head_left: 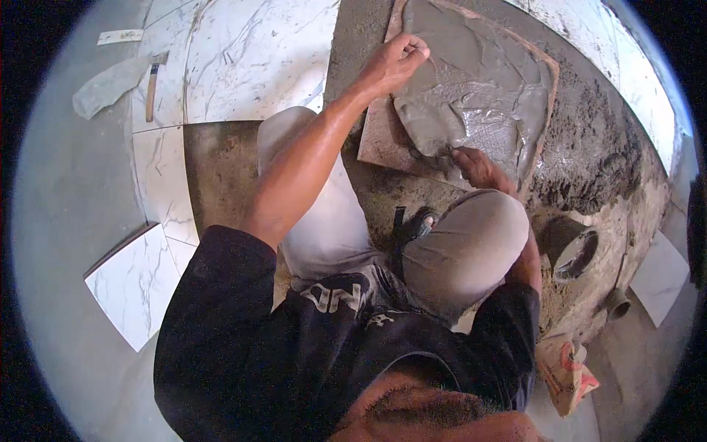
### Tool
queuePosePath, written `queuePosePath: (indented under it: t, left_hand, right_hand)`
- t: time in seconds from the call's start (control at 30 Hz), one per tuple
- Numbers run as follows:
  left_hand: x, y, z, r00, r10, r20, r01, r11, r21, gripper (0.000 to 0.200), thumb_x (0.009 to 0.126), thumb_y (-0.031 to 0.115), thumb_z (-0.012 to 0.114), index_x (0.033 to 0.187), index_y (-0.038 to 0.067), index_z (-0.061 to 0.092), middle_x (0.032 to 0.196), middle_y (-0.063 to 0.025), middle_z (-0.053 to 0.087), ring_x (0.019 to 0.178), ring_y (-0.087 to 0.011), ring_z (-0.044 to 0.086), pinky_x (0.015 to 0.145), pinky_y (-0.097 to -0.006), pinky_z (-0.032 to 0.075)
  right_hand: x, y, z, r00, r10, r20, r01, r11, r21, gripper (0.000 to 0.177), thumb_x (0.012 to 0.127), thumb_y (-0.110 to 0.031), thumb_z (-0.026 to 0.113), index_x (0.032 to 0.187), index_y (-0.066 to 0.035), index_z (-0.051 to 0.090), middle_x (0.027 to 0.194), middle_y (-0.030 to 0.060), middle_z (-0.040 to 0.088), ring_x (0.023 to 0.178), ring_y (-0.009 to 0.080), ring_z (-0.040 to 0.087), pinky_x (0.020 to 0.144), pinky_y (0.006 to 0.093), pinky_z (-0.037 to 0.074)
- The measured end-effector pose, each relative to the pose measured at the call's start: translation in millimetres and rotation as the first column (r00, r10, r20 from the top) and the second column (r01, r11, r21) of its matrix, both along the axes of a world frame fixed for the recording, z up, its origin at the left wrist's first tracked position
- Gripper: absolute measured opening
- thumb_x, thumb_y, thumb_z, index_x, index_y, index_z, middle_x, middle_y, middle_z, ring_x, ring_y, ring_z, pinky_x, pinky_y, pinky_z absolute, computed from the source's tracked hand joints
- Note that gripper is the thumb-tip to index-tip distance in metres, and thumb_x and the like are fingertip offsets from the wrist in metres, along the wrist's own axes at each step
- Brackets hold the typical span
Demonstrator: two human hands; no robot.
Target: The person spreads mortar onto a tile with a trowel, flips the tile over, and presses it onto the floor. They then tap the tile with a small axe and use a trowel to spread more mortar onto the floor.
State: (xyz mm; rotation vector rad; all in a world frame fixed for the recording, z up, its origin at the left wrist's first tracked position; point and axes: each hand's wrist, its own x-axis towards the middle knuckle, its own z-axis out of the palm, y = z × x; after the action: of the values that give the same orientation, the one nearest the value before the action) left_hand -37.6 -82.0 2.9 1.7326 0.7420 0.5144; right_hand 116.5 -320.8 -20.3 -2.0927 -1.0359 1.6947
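A large tile (pixel 378 132) lies back side up in front of me, most of it under wet grey cement (pixel 471 62). Over its left edge hovers my left hand (pixel 398 62), fingers curled in, with nothing visible in them. At the near edge, my right hand (pixel 479 168) grips what looks like a trowel (pixel 427 131). Its blade is coated in cement and rests against the wet layer, so its outline is hard to make out. My right knee partly covers the right forearm.
Laid white marbled tiles (pixel 258 59) are at upper left, with a hammer (pixel 152 92) and a plastic sheet (pixel 110 85) on or beside them. Rough mortar (pixel 589 147) spreads to the right. A bucket-like container (pixel 574 250), a pipe end (pixel 617 303) and a torn bag (pixel 565 376) are at lower right.
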Motion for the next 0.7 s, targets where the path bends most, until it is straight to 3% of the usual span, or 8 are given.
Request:
queuePosePath:
  t: [0.17,0.27,0.33,0.5,0.57,0.6,0.63,0.7]
  left_hand:
    - [-7,9,-5,0.998,0.030,0.052,-0.029,0.999,-0.029,0.028,0.085,0.029,0.057,0.095,0.003,0.058,0.089,-0.0081,0.062,0.085,-0.0185,0.058,0.075,-0.0323,0.046]
    - [-15,13,9,0.994,0.082,0.076,-0.079,0.996,-0.032,0.027,0.086,0.028,0.056,0.094,0.003,0.058,0.089,-0.0079,0.062,0.084,-0.0178,0.057,0.074,-0.0321,0.045]
    - [-21,23,13,0.988,0.147,0.053,-0.143,0.987,-0.072,0.028,0.087,0.029,0.054,0.100,0.004,0.056,0.092,-0.0066,0.061,0.086,-0.0158,0.057,0.076,-0.0306,0.045]
    - [-35,30,24,0.939,0.314,0.140,-0.265,0.921,-0.286,0.032,0.089,0.031,0.050,0.106,0.004,0.053,0.098,-0.0067,0.061,0.090,-0.0151,0.057,0.078,-0.0294,0.044]
    - [-38,30,26,0.940,0.312,0.137,-0.266,0.923,-0.276,0.032,0.089,0.031,0.050,0.106,0.004,0.053,0.098,-0.0070,0.061,0.091,-0.0153,0.057,0.078,-0.0295,0.044]
    - [-40,31,26,0.942,0.308,0.133,-0.264,0.925,-0.272,0.032,0.089,0.030,0.051,0.106,0.004,0.052,0.098,-0.0073,0.061,0.091,-0.0154,0.057,0.078,-0.0296,0.044]
    - [-41,31,27,0.937,0.316,0.145,-0.263,0.917,-0.300,0.031,0.089,0.030,0.051,0.107,0.004,0.052,0.099,-0.0073,0.061,0.090,-0.0158,0.056,0.078,-0.0296,0.044]
    - [-45,33,27,0.933,0.329,0.147,-0.276,0.915,-0.294,0.030,0.089,0.029,0.051,0.106,0.004,0.052,0.099,-0.0071,0.061,0.090,-0.0159,0.056,0.078,-0.0295,0.044]
  right_hand:
    - [11,5,-10,0.971,0.236,0.040,-0.238,0.970,0.055,0.045,0.091,-0.042,0.038,0.095,-0.001,0.056,0.066,0.0147,0.055,0.059,0.0257,0.053,0.058,0.0387,0.041]
    - [21,2,-38,0.846,0.418,0.332,-0.507,0.823,0.255,0.040,0.091,-0.040,0.039,0.097,-0.004,0.057,0.076,0.0181,0.061,0.071,0.0339,0.060,0.064,0.0431,0.045]
    - [22,18,-22,0.639,0.548,0.540,-0.642,0.766,-0.018,0.035,0.090,-0.038,0.042,0.101,-0.008,0.057,0.086,0.0192,0.062,0.083,0.0379,0.059,0.069,0.0475,0.046]
    - [44,54,-60,0.615,0.330,0.716,-0.522,0.851,0.056,0.038,0.089,-0.042,0.043,0.106,-0.010,0.055,0.078,0.0181,0.061,0.069,0.0350,0.060,0.061,0.0449,0.047]
    - [63,61,-97,0.675,0.093,0.732,-0.683,0.456,0.571,0.045,0.087,-0.047,0.044,0.100,-0.006,0.057,0.068,0.0149,0.058,0.055,0.0298,0.055,0.056,0.0397,0.048]
    - [61,64,-83,0.675,0.094,0.732,-0.684,0.453,0.572,0.045,0.087,-0.047,0.044,0.100,-0.006,0.057,0.068,0.0149,0.058,0.055,0.0298,0.055,0.056,0.0397,0.048]
    - [55,69,-53,0.759,0.302,0.576,-0.607,0.648,0.460,0.039,0.090,-0.039,0.040,0.098,-0.003,0.054,0.077,0.0168,0.059,0.060,0.0311,0.057,0.057,0.0398,0.049]
    - [36,81,-16,0.904,0.374,0.206,-0.370,0.927,-0.058,0.035,0.093,-0.028,0.036,0.098,0.001,0.055,0.097,0.0204,0.059,0.076,0.0326,0.061,0.067,0.0403,0.050]
